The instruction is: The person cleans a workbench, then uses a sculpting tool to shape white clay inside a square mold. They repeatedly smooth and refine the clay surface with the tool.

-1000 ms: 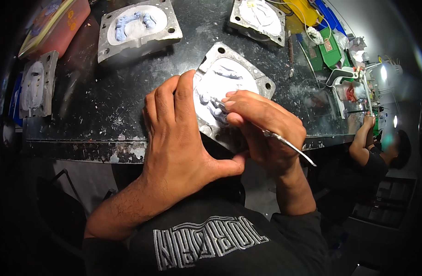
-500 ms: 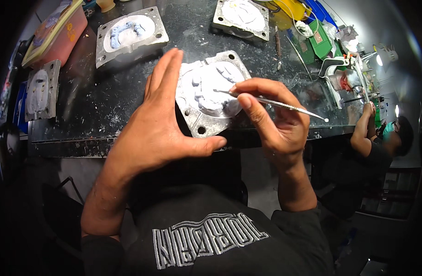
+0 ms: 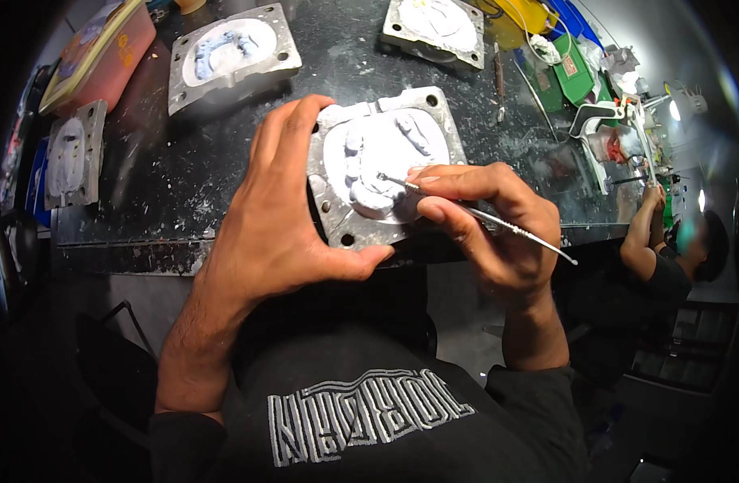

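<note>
A square metal dental flask half [image 3: 443, 121] sits at the near edge of the bench, filled with white plaster [image 3: 381, 145] that bears a raised horseshoe-shaped arch. My left hand [image 3: 277, 217] cups its left side, fingertips by the far left corner and thumb along the near edge. Between thumb and fingers, my right hand [image 3: 506, 213] pinches a slim, double-ended metal dental carver [image 3: 508, 224] like a pen. The carver's working tip is over the plaster inside the arch; whether it touches cannot be made out. Its other end points down to the right.
Other plaster-filled flask halves stand at far left [image 3: 281, 36], far middle [image 3: 394, 28] and left edge [image 3: 93, 137]. A pink bin [image 3: 132, 40] is at upper left. Rightward lie a brown-handled tool [image 3: 499, 88], a green box [image 3: 575, 72] and a co-worker's arm [image 3: 639, 229].
The flask half has turned slightly clockwise under my left hand. My right hand has moved a little nearer to me, and the carver slants more steeply, its tip lower on the plaster.
</note>
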Tool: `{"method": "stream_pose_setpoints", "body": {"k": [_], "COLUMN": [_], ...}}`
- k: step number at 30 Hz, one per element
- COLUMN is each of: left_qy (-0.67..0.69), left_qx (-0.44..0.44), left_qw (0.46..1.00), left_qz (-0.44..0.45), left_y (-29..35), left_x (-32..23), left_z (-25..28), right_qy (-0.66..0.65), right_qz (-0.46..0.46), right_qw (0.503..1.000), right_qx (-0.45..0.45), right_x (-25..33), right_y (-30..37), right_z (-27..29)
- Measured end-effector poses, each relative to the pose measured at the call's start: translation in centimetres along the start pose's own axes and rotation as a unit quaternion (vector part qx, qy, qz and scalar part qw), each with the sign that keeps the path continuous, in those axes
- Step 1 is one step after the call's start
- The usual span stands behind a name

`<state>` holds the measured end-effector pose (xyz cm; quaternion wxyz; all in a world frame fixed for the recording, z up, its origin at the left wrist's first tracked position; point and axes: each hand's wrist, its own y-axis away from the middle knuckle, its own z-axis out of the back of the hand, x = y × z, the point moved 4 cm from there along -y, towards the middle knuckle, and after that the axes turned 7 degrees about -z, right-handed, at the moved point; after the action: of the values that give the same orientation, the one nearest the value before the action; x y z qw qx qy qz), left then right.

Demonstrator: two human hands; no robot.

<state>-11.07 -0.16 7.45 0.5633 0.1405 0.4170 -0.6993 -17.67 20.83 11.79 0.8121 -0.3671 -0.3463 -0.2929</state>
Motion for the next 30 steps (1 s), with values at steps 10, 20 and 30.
{"method": "stream_pose_setpoints", "body": {"k": [10, 20, 30], "left_qy": [0.003, -0.007, -0.001], "left_qx": [-0.029, -0.028, -0.032], "left_qw": [0.997, 0.997, 0.997], "left_qz": [-0.071, -0.072, -0.075], "left_y": [0.3, 0.3, 0.5], "left_x": [-0.5, -0.4, -0.3], "left_z": [0.0, -0.1, -0.2], "right_qy": [0.048, 0.098, 0.148], "right_qz": [0.024, 0.116, 0.177], "right_qw": [0.996, 0.988, 0.973], "right_qx": [0.065, 0.02, -0.019], "right_x": [2.3, 1.8, 1.5], "right_y": [0.7, 2.1, 2.7], "right_z": [-0.3, -1.7, -2.6]}}
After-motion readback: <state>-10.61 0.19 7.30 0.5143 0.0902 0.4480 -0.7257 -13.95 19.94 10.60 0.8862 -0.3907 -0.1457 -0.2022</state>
